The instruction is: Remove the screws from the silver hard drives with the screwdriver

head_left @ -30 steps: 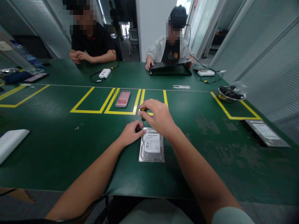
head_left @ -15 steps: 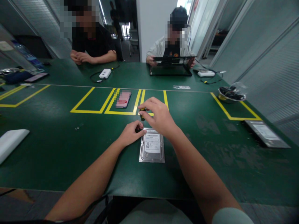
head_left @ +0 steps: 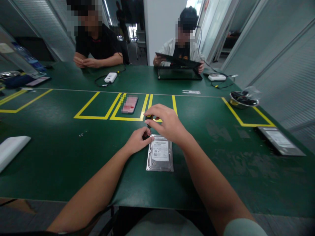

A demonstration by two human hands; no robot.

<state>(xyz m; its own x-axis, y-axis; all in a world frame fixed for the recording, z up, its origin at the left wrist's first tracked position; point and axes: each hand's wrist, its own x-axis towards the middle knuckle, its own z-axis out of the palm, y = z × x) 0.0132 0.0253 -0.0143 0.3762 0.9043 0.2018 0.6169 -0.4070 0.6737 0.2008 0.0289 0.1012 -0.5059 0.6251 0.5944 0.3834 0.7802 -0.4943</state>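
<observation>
A silver hard drive with a white label lies flat on the green table in front of me. My left hand rests at the drive's far left corner, fingers curled and pinched around the lower part of a screwdriver. My right hand hovers above that corner, fingertips pinched on the dark handle top of the screwdriver, which stands upright over the drive's corner.
A phone lies in a yellow-taped box beyond my hands. Small screws lie to the left, a white object at the far left. A second drive and a metal bowl sit right. Two people sit opposite; one holds a laptop panel.
My right fingers have shifted slightly on the screwdriver handle. The person opposite has lifted and tilted the laptop panel. The drive and my left hand stay put.
</observation>
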